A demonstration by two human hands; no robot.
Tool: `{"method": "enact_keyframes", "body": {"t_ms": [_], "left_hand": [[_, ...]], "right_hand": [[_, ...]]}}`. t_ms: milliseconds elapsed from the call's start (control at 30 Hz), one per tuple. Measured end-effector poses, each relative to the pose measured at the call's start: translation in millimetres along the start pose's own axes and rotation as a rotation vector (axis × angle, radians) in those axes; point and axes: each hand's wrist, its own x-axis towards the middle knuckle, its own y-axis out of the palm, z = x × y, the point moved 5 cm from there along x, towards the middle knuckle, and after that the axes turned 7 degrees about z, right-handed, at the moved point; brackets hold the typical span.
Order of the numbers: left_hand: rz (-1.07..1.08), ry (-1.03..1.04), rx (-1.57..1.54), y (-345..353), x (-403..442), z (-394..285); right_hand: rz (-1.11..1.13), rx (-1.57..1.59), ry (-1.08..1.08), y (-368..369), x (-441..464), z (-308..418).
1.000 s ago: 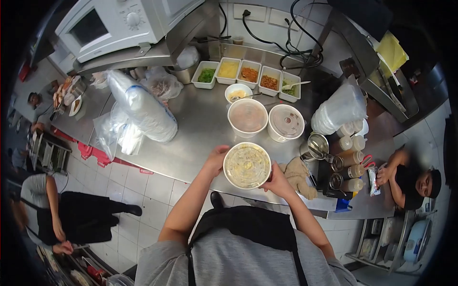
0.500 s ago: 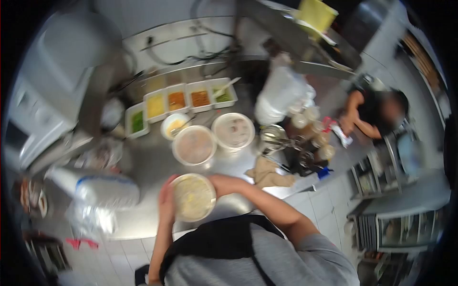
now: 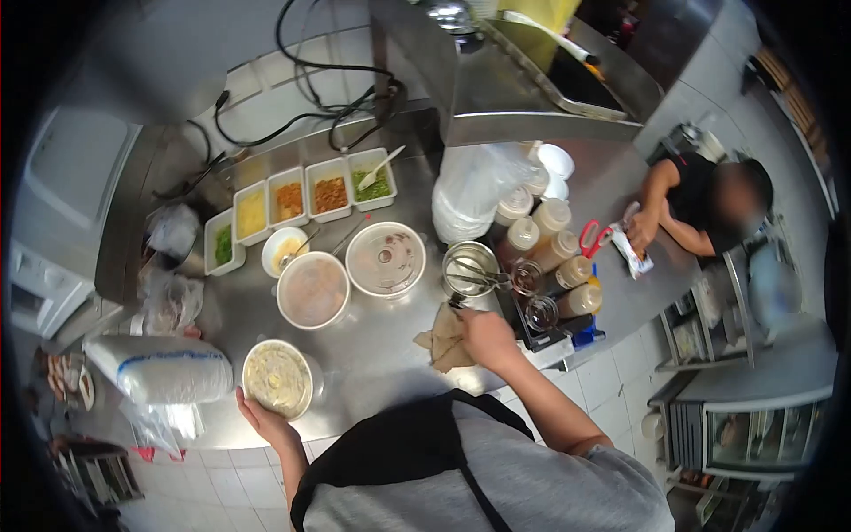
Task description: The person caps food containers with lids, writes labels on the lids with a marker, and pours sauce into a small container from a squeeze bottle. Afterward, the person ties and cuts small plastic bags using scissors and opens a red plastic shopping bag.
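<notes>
A round plastic tub (image 3: pixel 277 379) with pale, yellowish contents is near the front edge of the steel counter. My left hand (image 3: pixel 269 426) lies against its near side, fingers stretched out and open. To the right, my right hand (image 3: pixel 489 340) is closed on a brown cloth (image 3: pixel 443 341); its fingertips are partly hidden. Just beyond that hand stands a metal pot (image 3: pixel 470 269) with tongs resting in it. Two larger round tubs, one with pinkish contents (image 3: pixel 313 291) and one with a stained translucent lid (image 3: pixel 386 259), stand behind the cloth and the yellowish tub.
White trays of chopped food (image 3: pixel 330 191) line the back, beside a small white bowl (image 3: pixel 285 252). Sauce bottles (image 3: pixel 551 217) crowd the right, near red-handled scissors (image 3: pixel 594 238). A bagged stack (image 3: pixel 173 368) lies left. A co-worker's hands (image 3: pixel 643 226) hold a packet at far right.
The yellowish tub has moved left and away from my body. My right hand has let go of it and reached right to the cloth. My left hand stays at the tub, now opened out.
</notes>
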Motion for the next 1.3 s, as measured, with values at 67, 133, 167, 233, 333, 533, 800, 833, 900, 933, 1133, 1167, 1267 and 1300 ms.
{"method": "enact_keyframes", "body": {"t_ms": [67, 133, 167, 233, 333, 533, 800, 833, 900, 933, 1133, 1167, 1267, 1300], "left_hand": [[-0.103, 0.043, 0.077, -4.3, -1.3, -3.4], [-0.13, 0.142, 0.108, 0.3, -7.6, -18.6], [-0.14, 0.182, 0.119, -2.8, -6.2, -18.3], [-0.167, 0.241, 0.151, -6.6, -9.8, -32.6], [-0.193, 0.294, 0.161, -7.5, -21.8, -52.6], [0.007, 0.585, 0.2, 17.9, -60.5, -90.7], [1.253, 0.512, 0.226, 109.0, -97.9, -96.4], [1.329, 0.494, 0.323, 108.0, -92.3, -99.1], [1.271, 0.409, 0.31, 94.3, -75.8, -101.1], [1.257, 0.445, 0.344, 85.3, -67.9, -106.0], [1.342, 0.509, 0.391, 47.7, -41.3, -95.8], [1.316, 0.567, 0.344, 42.4, -38.4, -97.7], [1.376, 0.496, 0.283, 25.2, -27.6, -98.5], [1.431, 0.427, 0.294, 20.8, -23.2, -100.5]], "right_hand": [[-0.066, -0.015, 0.096, -0.8, 6.5, -22.3], [0.002, -0.082, 0.103, 15.9, 21.0, -35.8], [-0.001, -0.094, 0.136, 21.2, 25.9, -39.7], [-0.01, -0.137, 0.115, 15.0, 26.8, -34.4], [-0.056, -0.033, -0.02, -0.1, 20.8, -24.3], [-0.148, -0.028, -0.229, -10.0, 6.8, -2.2], [0.088, 0.971, -0.83, -50.9, -48.3, 148.1], [0.103, 0.975, -0.815, -47.9, -52.2, 166.6], [0.108, 1.029, -0.838, -41.3, -53.4, 193.8], [0.108, 1.078, -0.874, -35.6, -49.4, 204.1], [0.718, 1.553, -0.893, 11.9, -49.5, 268.7], [0.732, 1.586, -0.871, 14.6, -48.0, 276.3], [0.804, 1.675, -0.873, 21.0, -46.5, 294.5], [0.818, 1.675, -0.895, 21.8, -47.1, 301.3]]}}
